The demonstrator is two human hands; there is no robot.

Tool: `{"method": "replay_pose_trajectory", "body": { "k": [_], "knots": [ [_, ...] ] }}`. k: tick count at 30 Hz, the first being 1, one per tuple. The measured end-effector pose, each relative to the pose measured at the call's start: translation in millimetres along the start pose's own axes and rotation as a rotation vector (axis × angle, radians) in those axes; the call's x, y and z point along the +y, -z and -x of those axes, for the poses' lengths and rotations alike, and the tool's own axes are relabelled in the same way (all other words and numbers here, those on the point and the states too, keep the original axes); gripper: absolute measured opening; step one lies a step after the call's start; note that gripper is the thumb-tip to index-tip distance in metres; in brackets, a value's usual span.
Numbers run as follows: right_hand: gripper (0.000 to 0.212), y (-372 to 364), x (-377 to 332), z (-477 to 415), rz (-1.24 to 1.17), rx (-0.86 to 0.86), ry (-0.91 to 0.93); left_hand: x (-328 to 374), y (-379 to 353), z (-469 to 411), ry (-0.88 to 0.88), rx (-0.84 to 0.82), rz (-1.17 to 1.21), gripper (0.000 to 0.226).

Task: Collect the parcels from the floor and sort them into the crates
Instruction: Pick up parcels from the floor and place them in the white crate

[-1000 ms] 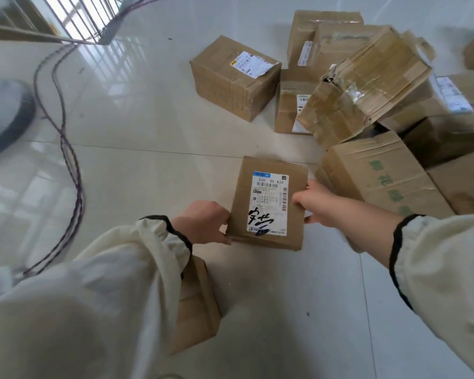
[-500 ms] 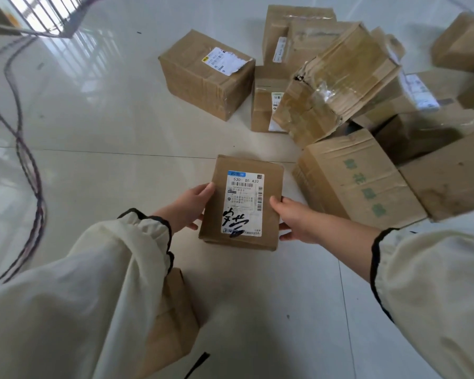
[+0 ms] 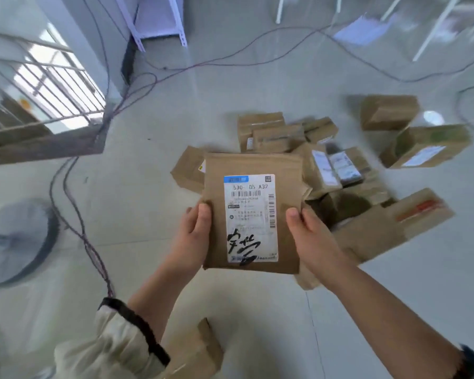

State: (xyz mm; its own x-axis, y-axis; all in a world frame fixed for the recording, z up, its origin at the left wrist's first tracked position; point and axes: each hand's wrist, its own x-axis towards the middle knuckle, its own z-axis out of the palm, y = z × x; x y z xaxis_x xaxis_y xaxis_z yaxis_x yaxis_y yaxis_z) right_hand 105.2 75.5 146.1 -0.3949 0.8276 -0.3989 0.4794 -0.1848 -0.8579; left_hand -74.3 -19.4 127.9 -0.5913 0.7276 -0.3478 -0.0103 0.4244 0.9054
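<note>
Both hands grip the parcel (image 3: 253,165) I am holding up, label (image 3: 251,217) toward me: left hand (image 3: 192,236) on its left edge, right hand (image 3: 311,237) on its right, thumbs on top, above the boxes (image 3: 274,135) heaped on the floor (image 3: 148,201)

One parcel (image 3: 252,214) between left hand (image 3: 192,236) and right hand (image 3: 309,236), parcel heap (image 3: 326,165) behind, cables (image 3: 93,253) to the left.

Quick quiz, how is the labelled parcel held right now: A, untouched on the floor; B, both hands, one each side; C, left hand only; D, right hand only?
B: the left hand and right hand grip opposite edges of the labelled parcel, thumbs on its face.
</note>
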Motion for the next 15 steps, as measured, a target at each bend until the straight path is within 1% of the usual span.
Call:
{"method": "replay_pose_trajectory", "body": {
  "k": [2, 3, 4, 6, 7, 8, 10, 11, 13, 15],
  "knots": [
    [0.029, 57, -68, 40, -0.013, 0.068, 0.026, 91, -1, 34, -0.065, 0.006, -0.015, 0.031],
    [0.032, 86, -102, 62, -0.029, 0.089, 0.032, 136, -4, 52, -0.087, -0.016, -0.003, 0.031],
    [0.035, 116, -137, 83, -0.04, 0.1, 0.032, 182, -9, 70, -0.101, -0.048, 0.005, 0.034],
    [0.029, 175, -198, 126, -0.034, 0.15, 0.043, 269, -22, 105, -0.137, -0.131, -0.006, 0.044],
    [0.028, 203, -223, 147, -0.029, 0.184, 0.053, 306, -29, 122, -0.168, -0.167, -0.014, 0.048],
    [0.031, 229, -245, 170, -0.028, 0.212, 0.049, 339, -38, 139, -0.193, -0.192, -0.029, 0.048],
    [0.035, 276, -284, 211, -0.026, 0.271, 0.029, 399, -56, 171, -0.238, -0.219, -0.073, 0.045],
    [0.033, 297, -298, 228, -0.039, 0.311, 0.025, 423, -66, 185, -0.253, -0.225, -0.086, 0.044],
    [0.025, 328, -317, 263, -0.074, 0.393, 0.022, 462, -83, 215, -0.258, -0.243, -0.093, 0.046],
    [0.027, 350, -333, 295, -0.1, 0.48, 0.043, 492, -97, 243, -0.292, -0.275, -0.116, 0.048]
  ]
}}
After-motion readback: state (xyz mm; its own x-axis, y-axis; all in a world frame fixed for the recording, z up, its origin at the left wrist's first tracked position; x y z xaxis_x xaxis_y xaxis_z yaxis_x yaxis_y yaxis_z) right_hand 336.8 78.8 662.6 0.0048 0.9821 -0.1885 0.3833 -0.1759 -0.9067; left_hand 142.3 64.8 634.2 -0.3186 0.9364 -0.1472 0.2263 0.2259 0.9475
